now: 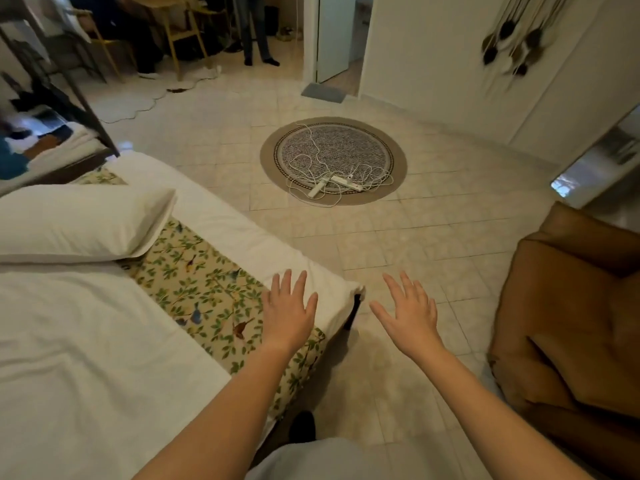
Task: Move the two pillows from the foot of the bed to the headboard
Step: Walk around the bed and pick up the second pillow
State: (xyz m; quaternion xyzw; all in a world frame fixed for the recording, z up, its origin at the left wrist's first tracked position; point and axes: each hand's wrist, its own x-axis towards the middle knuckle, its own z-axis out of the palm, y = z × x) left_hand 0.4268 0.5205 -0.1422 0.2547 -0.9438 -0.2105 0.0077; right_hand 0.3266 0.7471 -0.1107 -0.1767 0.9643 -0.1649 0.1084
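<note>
Pale tiled floor (398,244) fills the middle of the room, with a bed (86,341) along its 9 o'clock side and a brown leather seat (571,323) at 3 o'clock. Nearest the camera, two bare forearms reach forward. The left hand (289,315) hovers palm down over the bed's corner, above the bird-and-leaf patterned cover (207,292), fingers spread wide and holding nothing; whether it touches the fabric cannot be told. The right hand (408,317) is out over the floor just beside the bed corner, fingers also splayed and empty. Farther off at 10 o'clock, one white pillow (76,223) lies flat on the bed, its corner overlapping the patterned cover, well apart from both hands. Only this one pillow can be made out. Beyond, at 12 o'clock, a round rug (334,161) carries white power strips (336,183) and tangled cable. Farthest away stand yellow chairs (183,29) and a person's legs (258,29).
</note>
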